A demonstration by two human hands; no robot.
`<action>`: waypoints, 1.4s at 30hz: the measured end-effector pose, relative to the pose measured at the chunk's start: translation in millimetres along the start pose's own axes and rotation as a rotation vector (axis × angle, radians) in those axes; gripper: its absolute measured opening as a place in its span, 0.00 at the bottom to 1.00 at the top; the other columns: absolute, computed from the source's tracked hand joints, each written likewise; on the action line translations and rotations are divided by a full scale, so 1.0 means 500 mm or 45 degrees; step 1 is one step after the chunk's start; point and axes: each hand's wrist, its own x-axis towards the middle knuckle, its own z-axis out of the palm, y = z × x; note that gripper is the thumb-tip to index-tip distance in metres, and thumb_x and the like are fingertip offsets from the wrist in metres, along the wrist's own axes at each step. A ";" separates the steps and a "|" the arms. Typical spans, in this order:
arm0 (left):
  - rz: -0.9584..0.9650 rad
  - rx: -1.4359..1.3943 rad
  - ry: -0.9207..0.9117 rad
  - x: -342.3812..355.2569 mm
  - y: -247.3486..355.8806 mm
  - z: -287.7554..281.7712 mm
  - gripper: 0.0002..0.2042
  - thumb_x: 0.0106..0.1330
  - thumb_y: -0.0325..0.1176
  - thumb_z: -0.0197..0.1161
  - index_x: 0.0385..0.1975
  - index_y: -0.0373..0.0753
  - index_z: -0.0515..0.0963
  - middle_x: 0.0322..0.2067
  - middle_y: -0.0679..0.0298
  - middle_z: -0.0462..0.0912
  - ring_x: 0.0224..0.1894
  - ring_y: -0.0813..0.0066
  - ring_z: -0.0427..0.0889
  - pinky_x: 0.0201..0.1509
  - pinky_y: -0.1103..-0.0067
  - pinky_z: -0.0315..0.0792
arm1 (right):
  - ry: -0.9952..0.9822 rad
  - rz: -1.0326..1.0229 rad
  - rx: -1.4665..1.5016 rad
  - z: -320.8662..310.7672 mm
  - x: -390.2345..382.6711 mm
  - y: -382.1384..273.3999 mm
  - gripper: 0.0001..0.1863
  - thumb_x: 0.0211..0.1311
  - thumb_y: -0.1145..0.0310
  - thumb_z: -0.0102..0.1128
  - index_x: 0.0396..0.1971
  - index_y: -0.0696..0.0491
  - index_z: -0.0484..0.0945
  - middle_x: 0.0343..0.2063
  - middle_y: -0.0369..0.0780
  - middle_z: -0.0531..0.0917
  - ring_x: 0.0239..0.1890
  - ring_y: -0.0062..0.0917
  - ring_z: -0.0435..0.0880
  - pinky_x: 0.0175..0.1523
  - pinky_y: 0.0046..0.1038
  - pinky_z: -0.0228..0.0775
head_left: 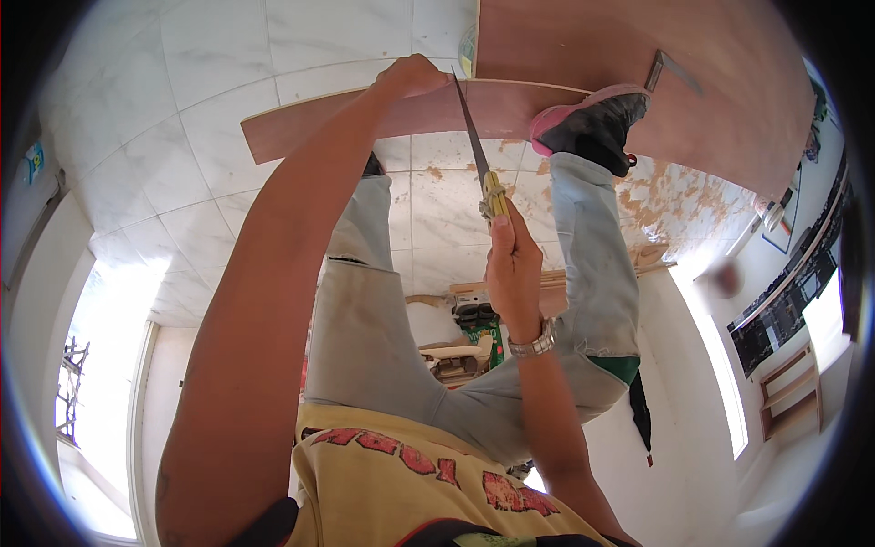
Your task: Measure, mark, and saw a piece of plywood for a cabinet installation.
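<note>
My right hand (512, 269) is closed around the yellow handle of a handsaw (474, 137), a cord wound about the handle. The narrow dark blade points away from me, its tip by the far edge of a long reddish-brown wooden board (310, 126). At that same far edge, left of the blade tip, my left hand (415, 75) grips the board, its fingers partly hidden. My shoe (592, 123), dark with a pink sole edge, presses on the board's right part.
A large reddish-brown sheet (583, 41) lies at the far right, with a try square (670, 71) on it. Sawdust (670, 201) is scattered over the white tiles (219, 55). Behind my legs lie tools and wood strips (547, 281). A wooden shelf frame (789, 392) stands far right.
</note>
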 end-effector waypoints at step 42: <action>-0.652 -1.305 0.841 -0.361 -0.444 0.009 0.41 0.57 0.60 0.72 0.60 0.30 0.72 0.54 0.49 0.80 0.55 0.56 0.81 0.56 0.66 0.77 | -0.076 -0.201 -0.118 0.093 0.320 0.056 0.23 0.80 0.53 0.43 0.57 0.57 0.75 0.20 0.33 0.73 0.16 0.18 0.73 0.22 0.24 0.72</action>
